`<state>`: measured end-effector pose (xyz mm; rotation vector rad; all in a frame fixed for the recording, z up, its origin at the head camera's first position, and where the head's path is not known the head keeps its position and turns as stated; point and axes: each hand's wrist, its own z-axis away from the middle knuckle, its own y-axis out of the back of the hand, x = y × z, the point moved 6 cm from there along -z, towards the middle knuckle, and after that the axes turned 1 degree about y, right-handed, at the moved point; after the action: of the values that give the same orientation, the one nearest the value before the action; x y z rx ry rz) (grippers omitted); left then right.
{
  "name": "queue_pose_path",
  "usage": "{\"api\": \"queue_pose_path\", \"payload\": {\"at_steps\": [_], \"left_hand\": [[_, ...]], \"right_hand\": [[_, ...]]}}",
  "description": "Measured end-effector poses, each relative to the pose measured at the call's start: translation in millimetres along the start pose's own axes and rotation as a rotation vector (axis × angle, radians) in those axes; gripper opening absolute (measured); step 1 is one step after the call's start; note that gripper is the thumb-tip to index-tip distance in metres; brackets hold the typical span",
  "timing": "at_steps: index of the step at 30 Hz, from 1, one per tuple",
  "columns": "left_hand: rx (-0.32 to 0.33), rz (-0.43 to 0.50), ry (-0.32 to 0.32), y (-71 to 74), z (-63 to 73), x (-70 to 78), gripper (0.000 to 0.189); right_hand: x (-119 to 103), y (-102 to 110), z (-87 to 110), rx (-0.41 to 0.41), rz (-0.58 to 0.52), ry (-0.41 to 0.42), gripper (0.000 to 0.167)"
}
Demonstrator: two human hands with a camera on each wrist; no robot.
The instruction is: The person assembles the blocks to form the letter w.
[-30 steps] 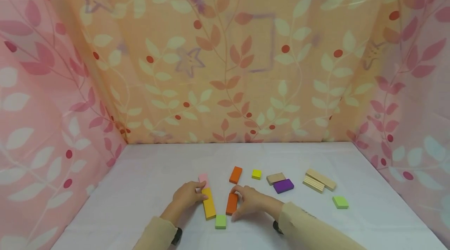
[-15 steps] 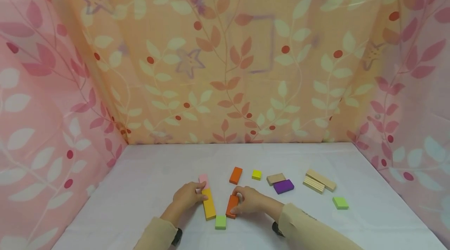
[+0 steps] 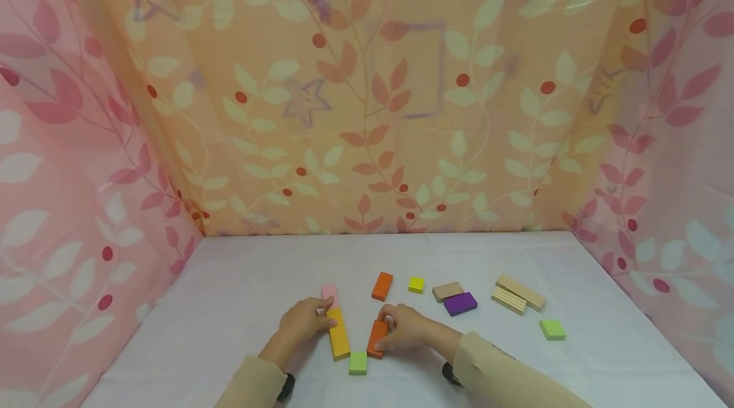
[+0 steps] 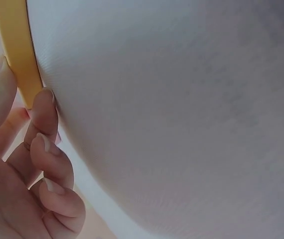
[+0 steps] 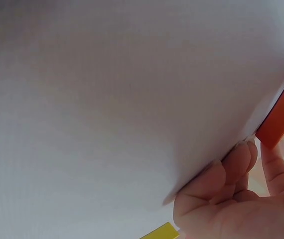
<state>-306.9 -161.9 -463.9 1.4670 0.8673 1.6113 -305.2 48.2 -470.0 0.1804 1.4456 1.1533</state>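
My left hand (image 3: pixel 302 319) holds a long yellow-orange block (image 3: pixel 339 339) near its far end, thumb on one side and a fingertip on the other. A pink block (image 3: pixel 330 294) continues the line beyond it, with the index finger beside it. My right hand (image 3: pixel 404 326) grips an orange-red block (image 3: pixel 376 338) between the thumb at its near end and a finger at its far end. Between the near ends of these two rows lies a light green block (image 3: pixel 358 363), forming a V shape. In the right wrist view the orange-red block (image 5: pixel 281 112) sits at the fingertips.
Farther back on the white cloth lie another orange block (image 3: pixel 382 286), a small yellow block (image 3: pixel 416 285), a plain wooden block (image 3: pixel 447 291) and a purple block (image 3: pixel 460 304). Rightward are a ridged wooden block (image 3: pixel 508 300), a long wooden block (image 3: pixel 522 292) and a green block (image 3: pixel 553 329).
My right thumb has moved onto the orange-red block, which has slid slightly nearer, toward the light green block. My left hand keeps its place on the yellow-orange block.
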Motion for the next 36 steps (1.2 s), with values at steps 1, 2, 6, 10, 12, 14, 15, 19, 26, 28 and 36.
{"api": "queue_pose_path", "payload": {"at_steps": [1,2,6,10,12,14,15,19,26,28,36], "left_hand": [[-0.001,0.000,-0.002,0.4,0.4,0.0,0.057],[-0.004,0.001,-0.004,0.5,1.0,0.2,0.057],[-0.006,-0.002,-0.012,2.0,2.3,0.9,0.057],[-0.002,-0.009,-0.008,3.4,2.5,2.2,0.057],[0.003,-0.015,-0.011,3.4,1.3,3.6,0.057],[0.004,-0.016,-0.010,2.6,-0.8,4.0,0.057],[0.006,-0.017,-0.013,2.5,-1.3,4.5,0.057],[0.003,-0.018,-0.009,1.8,-0.7,3.8,0.057],[-0.004,-0.024,-0.003,0.3,1.5,2.0,0.056],[-0.004,-0.028,-0.002,-0.4,1.7,1.6,0.056],[-0.011,-0.034,0.011,-1.9,2.4,1.2,0.057]], "right_hand": [[0,0,0.0,-0.001,0.002,0.000,0.037],[0,0,-0.4,-0.002,0.004,-0.001,0.037],[-2,0,-0.5,-0.006,0.006,-0.008,0.037],[0,3,-1.5,-0.012,-0.007,-0.015,0.038],[2,7,-2.4,-0.002,-0.045,-0.025,0.037],[7,13,-3.9,0.027,-0.092,-0.041,0.037],[9,16,-4.7,0.048,-0.123,-0.054,0.038],[19,26,-10.0,0.166,-0.213,-0.080,0.044],[23,33,-24.7,0.254,-0.264,-0.101,0.075],[24,33,-29.6,0.236,-0.269,-0.131,0.081],[31,34,-43.9,0.175,-0.230,-0.185,0.088]]}}
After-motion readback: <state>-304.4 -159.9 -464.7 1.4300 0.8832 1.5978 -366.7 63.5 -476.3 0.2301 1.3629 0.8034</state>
